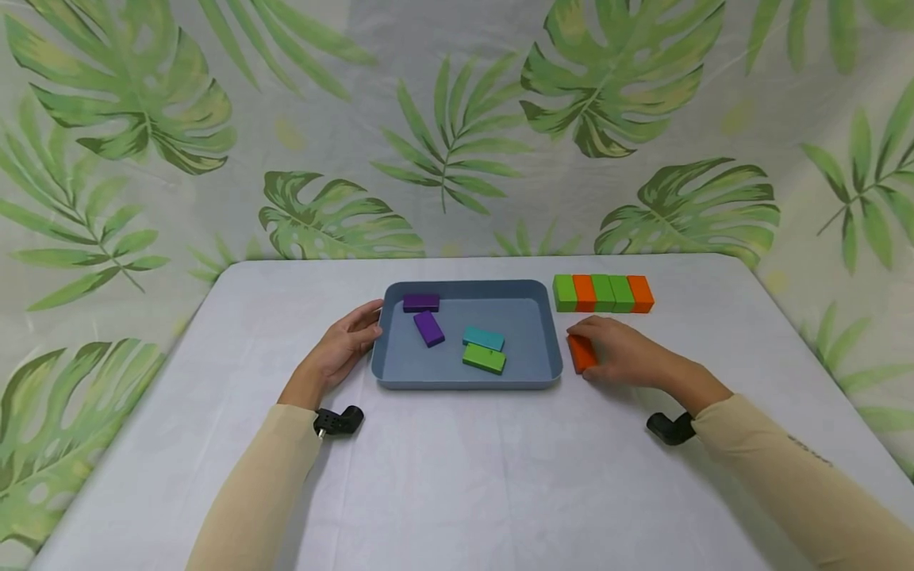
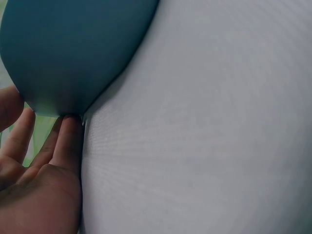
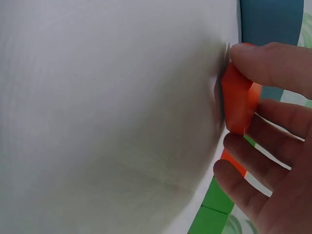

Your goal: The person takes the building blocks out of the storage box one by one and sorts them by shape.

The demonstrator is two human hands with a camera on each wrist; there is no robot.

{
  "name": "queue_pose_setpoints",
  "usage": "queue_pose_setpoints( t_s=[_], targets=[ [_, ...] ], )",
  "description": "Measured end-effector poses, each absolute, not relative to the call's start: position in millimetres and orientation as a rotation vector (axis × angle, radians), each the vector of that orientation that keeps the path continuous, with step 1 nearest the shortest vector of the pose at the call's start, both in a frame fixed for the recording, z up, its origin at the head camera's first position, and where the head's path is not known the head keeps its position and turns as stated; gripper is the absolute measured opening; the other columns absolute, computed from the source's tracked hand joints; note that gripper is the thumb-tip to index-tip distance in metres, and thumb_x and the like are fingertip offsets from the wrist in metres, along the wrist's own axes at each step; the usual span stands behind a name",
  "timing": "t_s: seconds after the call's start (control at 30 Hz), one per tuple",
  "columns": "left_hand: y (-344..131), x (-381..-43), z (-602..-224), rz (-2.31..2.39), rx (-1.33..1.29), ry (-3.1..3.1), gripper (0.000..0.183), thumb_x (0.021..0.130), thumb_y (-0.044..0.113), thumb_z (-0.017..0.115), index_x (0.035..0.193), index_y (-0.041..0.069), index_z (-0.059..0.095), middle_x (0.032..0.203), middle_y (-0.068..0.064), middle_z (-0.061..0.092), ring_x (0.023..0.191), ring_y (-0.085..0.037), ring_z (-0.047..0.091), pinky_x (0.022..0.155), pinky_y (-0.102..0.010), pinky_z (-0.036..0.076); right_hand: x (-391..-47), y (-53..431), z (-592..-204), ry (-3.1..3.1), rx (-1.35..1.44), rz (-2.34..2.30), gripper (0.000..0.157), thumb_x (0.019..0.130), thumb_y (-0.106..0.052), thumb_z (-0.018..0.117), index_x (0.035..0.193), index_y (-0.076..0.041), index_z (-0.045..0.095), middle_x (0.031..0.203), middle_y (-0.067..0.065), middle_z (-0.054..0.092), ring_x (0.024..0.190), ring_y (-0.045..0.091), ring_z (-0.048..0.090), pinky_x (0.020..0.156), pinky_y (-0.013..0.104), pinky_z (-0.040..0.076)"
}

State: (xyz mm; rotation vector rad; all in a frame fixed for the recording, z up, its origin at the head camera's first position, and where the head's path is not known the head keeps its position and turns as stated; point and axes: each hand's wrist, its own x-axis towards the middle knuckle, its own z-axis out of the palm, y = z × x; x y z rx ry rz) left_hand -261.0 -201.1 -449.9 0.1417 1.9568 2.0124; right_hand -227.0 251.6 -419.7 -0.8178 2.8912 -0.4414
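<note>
Pinching an orange block [image 1: 581,356], right fingers [image 3: 280,113]; left fingers [image 2: 68,144] spread against the tray [image 1: 528,333].

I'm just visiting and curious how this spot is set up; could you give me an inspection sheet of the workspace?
Surface: white-covered table
Job's things: blue-grey tray holding two purple blocks, a turquoise block and a green block; row of five green and orange blocks to its right
Clutter: nothing seen
Hands: left hand touches the tray's left side; right hand pinches an orange block right of the tray
Cables: nothing seen
Surroundings: leaf-patterned backdrop
</note>
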Motion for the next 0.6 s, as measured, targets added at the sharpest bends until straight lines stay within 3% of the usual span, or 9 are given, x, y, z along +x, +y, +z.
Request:
queue_pose_setpoints(
  t_s=[0.6],
  targets=[
    [-200.2,-262.0,-450.9,2.017,0.133,1.950,0.064,0.102,0.002,0.047,0.159,0.011,0.020,0.167,-0.015,0.018,0.154,-0.029,0.019,0.127,-0.046,0.014,-221.2,246.3,-427.5,2.906,-0.829,-0.462,0.058,0.079,-0.013,0.077,0.133,0.000,0.059,0.132,0.018,0.061,0.124,0.039,0.054,0.107,0.057,0.043]
  ],
)
